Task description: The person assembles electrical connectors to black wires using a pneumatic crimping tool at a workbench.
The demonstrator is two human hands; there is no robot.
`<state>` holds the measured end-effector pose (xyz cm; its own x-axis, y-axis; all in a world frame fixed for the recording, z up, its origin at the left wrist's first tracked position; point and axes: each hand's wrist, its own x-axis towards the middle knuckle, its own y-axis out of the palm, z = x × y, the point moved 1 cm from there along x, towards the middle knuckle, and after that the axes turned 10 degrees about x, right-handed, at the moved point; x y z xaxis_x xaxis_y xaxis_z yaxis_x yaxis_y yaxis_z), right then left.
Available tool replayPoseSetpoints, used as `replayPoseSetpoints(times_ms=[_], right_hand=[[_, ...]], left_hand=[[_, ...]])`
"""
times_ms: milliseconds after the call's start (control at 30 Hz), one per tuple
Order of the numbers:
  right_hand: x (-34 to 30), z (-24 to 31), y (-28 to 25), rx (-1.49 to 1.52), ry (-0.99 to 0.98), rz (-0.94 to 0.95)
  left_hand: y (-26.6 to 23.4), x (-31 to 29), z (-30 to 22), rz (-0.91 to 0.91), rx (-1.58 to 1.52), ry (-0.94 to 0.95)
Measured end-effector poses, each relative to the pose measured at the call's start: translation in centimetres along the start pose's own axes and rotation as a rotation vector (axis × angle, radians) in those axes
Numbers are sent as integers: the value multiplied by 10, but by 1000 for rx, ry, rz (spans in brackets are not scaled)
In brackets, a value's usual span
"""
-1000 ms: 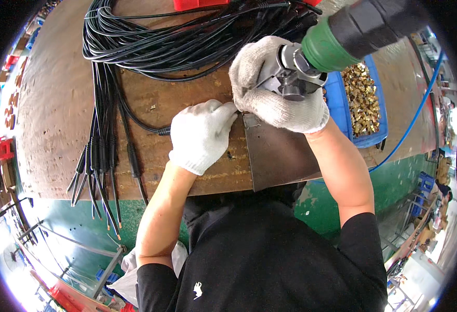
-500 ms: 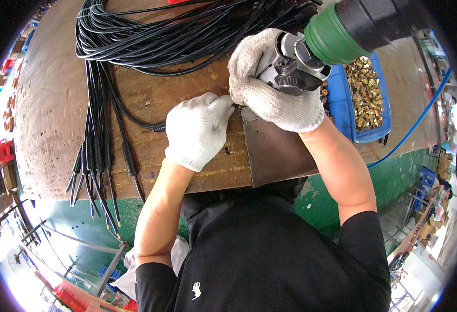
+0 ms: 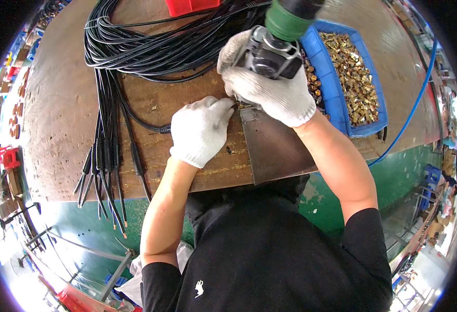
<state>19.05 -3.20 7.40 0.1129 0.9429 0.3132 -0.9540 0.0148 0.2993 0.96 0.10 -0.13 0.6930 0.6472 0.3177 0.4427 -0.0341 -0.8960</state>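
My left hand (image 3: 201,131), in a white knitted glove, is closed on a black cable (image 3: 161,128). The cable's ribbed sleeve enters the glove on the left and a short dark end pokes out by the thumb. Close beside that end, my gloved right hand (image 3: 275,93) wraps round a power tool (image 3: 276,51) with a silver-and-black head and green collar. The tool's working tip is hidden by the glove, so I cannot tell whether it touches the cable. A large coil of black cables (image 3: 150,54) lies beyond, its loose ends hanging over the near edge.
A blue two-part bin (image 3: 343,99) of brass-coloured metal pieces stands right of my right hand. A metal plate (image 3: 275,143) lies on the worn table (image 3: 57,130) below it. A red box (image 3: 192,6) is at the back; a blue hose (image 3: 413,114) curves along the right.
The tool and my right hand have moved left and slightly lower, bringing the tool's tip closer to the cable end. My left hand keeps its grip. The view has shifted a little.
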Motion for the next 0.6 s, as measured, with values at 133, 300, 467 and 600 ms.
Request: replayPoseSetpoints(times_ms=[133,300,467,600], right_hand=[[-1,14,11,-30,-41,-102],[0,82,-43,-54,-107,-80],[7,129,-129,-142,90,-530],[-11,126,-199,-639,345,-711]], left_hand=[[1,1,1,-9,-14,0],[-10,6,-4,-24,-33,10],[-44,-2,-4,-31,-150,-79],[-58,-1,-9,85,-193,-59]])
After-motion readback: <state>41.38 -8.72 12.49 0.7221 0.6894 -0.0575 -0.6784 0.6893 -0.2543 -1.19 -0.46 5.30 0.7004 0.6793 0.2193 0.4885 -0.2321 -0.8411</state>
